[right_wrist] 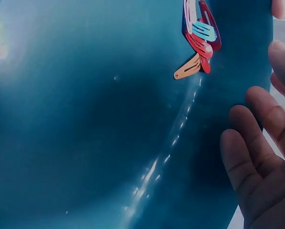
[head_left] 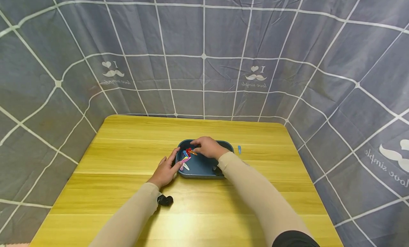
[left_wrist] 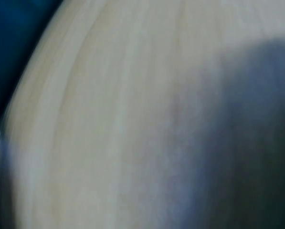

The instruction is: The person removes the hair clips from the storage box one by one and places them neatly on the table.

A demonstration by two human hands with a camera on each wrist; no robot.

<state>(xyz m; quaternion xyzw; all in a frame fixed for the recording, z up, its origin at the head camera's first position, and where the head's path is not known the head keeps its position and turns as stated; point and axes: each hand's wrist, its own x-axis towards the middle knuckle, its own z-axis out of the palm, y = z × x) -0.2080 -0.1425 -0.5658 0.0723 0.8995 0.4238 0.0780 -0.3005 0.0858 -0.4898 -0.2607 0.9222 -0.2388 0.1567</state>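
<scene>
Picking over hair clips (right_wrist: 200, 44) is judged in hand | clips heaped inside tray (head_left: 202, 166), just beside right grip (head_left: 208, 147) | right grip loosely parted, nothing seen held | tray's rim touched by extended left grip (head_left: 164, 173) | pinching of one clip presumably called for next

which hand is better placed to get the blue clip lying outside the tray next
Probably the right hand: it is nearer the blue clip, beyond the right end of the tray. The left hand is at the left end.
</scene>
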